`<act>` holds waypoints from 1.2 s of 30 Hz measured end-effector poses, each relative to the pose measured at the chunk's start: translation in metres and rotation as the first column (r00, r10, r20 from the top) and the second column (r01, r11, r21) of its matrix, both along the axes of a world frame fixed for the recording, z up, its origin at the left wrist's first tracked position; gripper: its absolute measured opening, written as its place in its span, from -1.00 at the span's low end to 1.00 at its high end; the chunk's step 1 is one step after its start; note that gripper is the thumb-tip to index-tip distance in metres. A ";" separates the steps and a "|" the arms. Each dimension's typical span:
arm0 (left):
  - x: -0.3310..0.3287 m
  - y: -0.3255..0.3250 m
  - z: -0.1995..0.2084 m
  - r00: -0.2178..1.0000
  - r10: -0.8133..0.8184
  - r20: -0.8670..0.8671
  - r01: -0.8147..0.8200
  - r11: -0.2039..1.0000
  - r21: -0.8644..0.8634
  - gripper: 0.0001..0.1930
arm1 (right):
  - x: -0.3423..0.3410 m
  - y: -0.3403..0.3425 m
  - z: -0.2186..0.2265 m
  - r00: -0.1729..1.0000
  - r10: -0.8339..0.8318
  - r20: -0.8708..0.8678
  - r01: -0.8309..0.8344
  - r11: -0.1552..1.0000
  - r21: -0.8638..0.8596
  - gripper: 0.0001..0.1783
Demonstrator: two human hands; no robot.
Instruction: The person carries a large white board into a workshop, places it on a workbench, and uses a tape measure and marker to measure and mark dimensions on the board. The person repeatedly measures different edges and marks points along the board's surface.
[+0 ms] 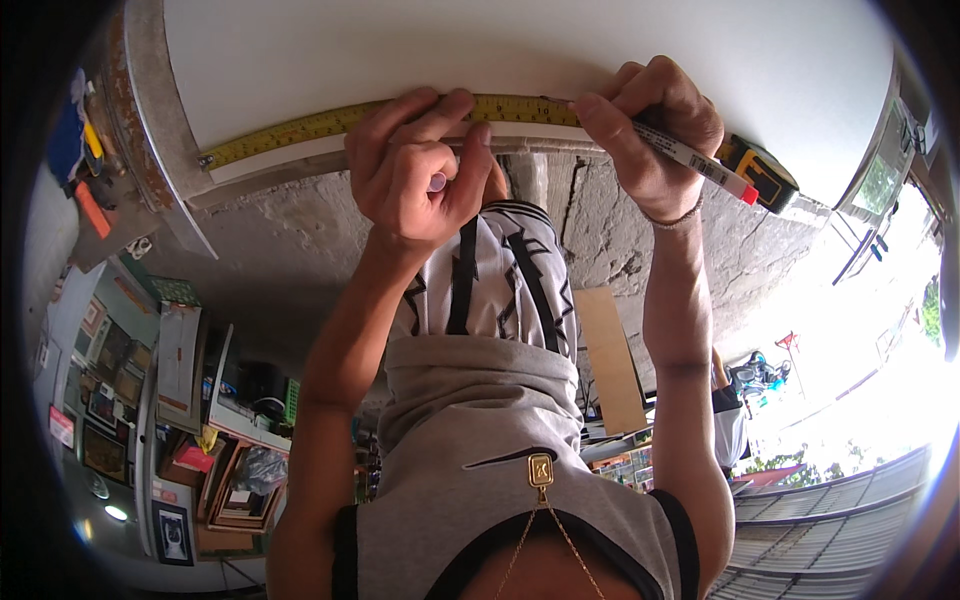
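Right hand grips a slim marker, left hand a small cylinder, by flat yellow tape.

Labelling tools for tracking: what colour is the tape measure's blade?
The blade is yellow with dark markings, best seen in the head view.

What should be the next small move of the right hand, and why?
Probably a short mark on the board beside the tape: the right hand holds the pen, tip near the tape's edge, while the left hand rests on the tape.
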State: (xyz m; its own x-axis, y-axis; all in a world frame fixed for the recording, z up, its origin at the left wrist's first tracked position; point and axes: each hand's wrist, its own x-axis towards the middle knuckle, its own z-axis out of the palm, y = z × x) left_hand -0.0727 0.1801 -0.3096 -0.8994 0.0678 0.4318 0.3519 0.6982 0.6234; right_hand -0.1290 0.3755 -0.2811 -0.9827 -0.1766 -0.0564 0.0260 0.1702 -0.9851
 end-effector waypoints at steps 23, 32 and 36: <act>0.000 0.003 -0.005 0.999 0.031 -0.013 -0.030 0.999 0.039 -0.57 | 0.000 0.003 -0.007 0.986 0.093 -0.137 -0.090 0.996 0.029 -0.72; 0.001 0.004 -0.004 0.999 0.033 -0.009 -0.033 0.999 0.030 -0.57 | -0.001 0.001 -0.005 0.993 0.037 -0.115 -0.033 0.999 0.036 -0.68; 0.001 0.003 -0.004 1.000 0.030 -0.005 -0.030 0.999 0.024 -0.57 | 0.000 0.001 -0.007 0.991 0.035 -0.126 -0.031 0.999 0.027 -0.68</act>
